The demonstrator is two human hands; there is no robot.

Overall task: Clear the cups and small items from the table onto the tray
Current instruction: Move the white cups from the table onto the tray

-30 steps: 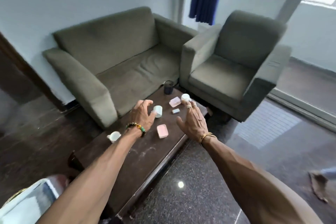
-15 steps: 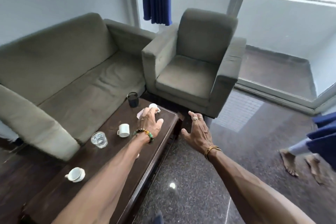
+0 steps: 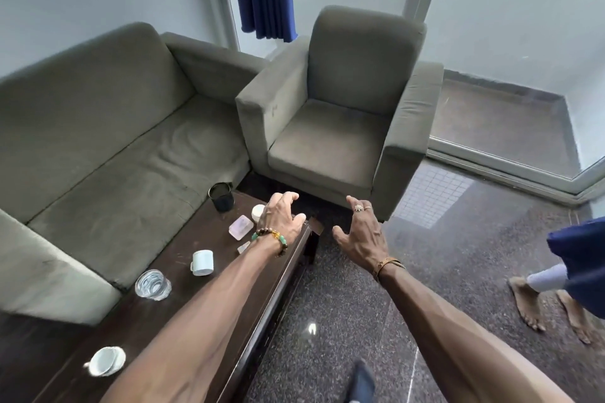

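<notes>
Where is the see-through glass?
In the head view, the clear glass stands on the dark table at its left edge by the sofa, between the white mug and the white teacup.

Both bare forearms reach forward from the lower edge of the view, side by side and well apart. The left hand [image 3: 281,217] is palm down, its fingers bent loosely downward and its thumb out to the right, holding nothing. A beaded bracelet [image 3: 271,237] circles its wrist. The right hand [image 3: 360,235] is also palm down and empty, fingers spread and slightly bent, with rings [image 3: 359,208] on two fingers and thin bands [image 3: 388,263] at the wrist.
</notes>
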